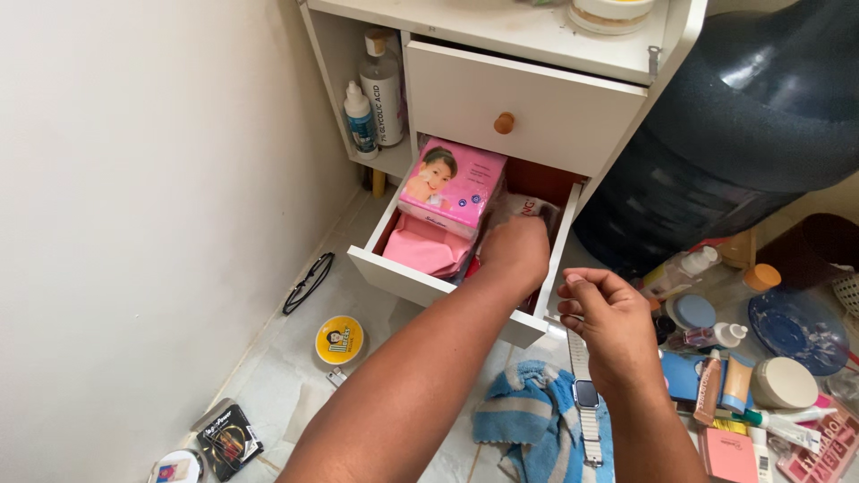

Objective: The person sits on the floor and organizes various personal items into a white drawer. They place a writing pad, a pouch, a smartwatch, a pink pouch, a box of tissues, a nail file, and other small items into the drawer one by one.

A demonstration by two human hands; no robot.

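Now, from the left: one round yellow tin (339, 340) lies on the tiled floor. Two plastic bottles (373, 94) stand on the shelf. In the open white drawer (420, 284) lie one glossy pink pack (452, 183) and soft pink cloth (428, 246). Your left hand (516, 250) reaches into the drawer on a crinkly clear packet (528, 211); I cannot tell its fingers. Your right hand (608, 326) hovers with fingers loosely curled above one metal-band watch (586, 394).
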